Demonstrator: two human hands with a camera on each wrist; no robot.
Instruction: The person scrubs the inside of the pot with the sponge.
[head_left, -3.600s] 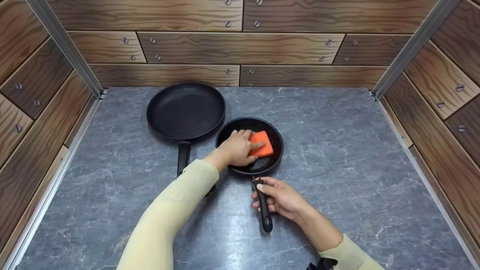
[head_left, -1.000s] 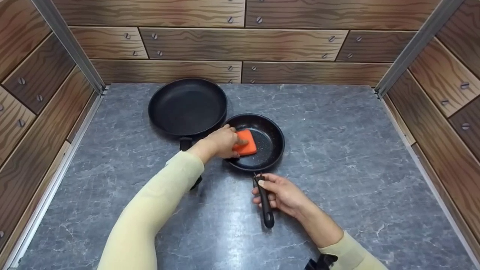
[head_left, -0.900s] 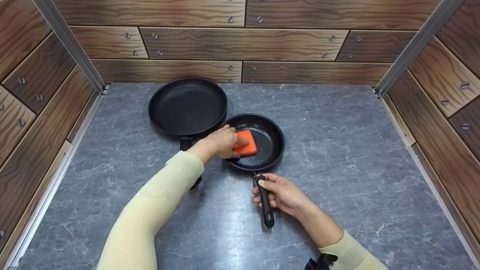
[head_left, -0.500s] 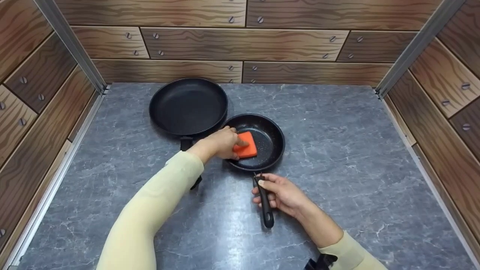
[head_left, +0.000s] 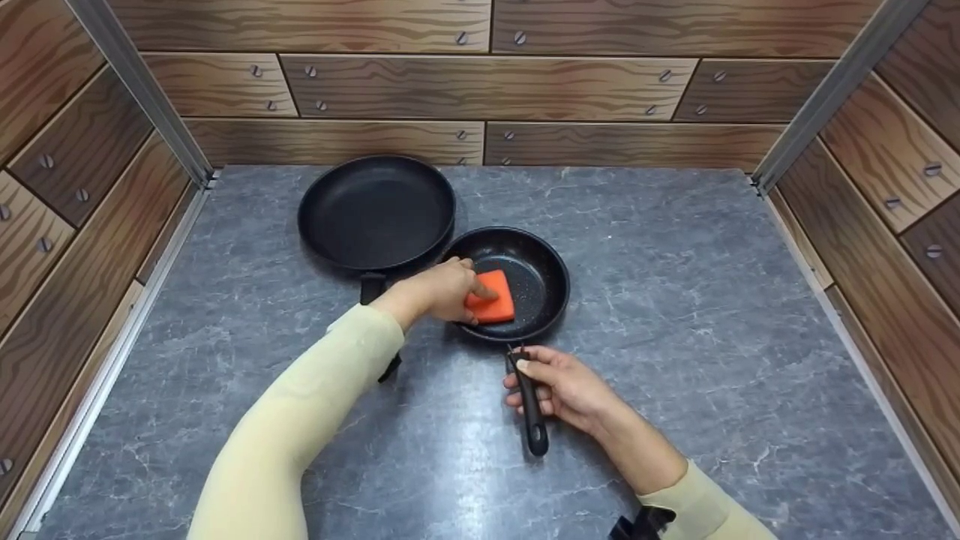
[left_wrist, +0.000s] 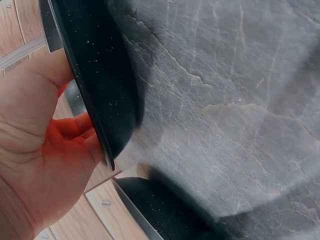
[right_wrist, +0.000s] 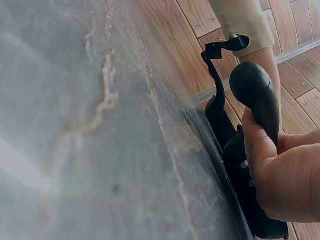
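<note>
A flat orange sponge (head_left: 498, 306) lies against the inside of the small black frying pan (head_left: 541, 292), on its left side. My left hand (head_left: 448, 288) reaches over the pan's left rim and grips the sponge, with one finger stretched along the top. In the left wrist view, the pan's speckled outer side (left_wrist: 105, 75) stands beside my left hand (left_wrist: 40, 150), whose fingertips are hidden behind the rim. My right hand (head_left: 568, 388) holds the pan's black handle (head_left: 534, 420) near the pan. The right wrist view shows the rounded handle end above the thumb.
A larger black frying pan (head_left: 377, 214) stands behind and left of the small one, close to its rim. My left forearm covers much of its handle (head_left: 373, 286). Wood-patterned walls (head_left: 487, 90) enclose the grey marbled tabletop (head_left: 675, 300) at the back and sides.
My left hand has carried the sponge from the pan's right-hand part to its left side, then slightly nearer to me. My right hand keeps holding the handle in place.
</note>
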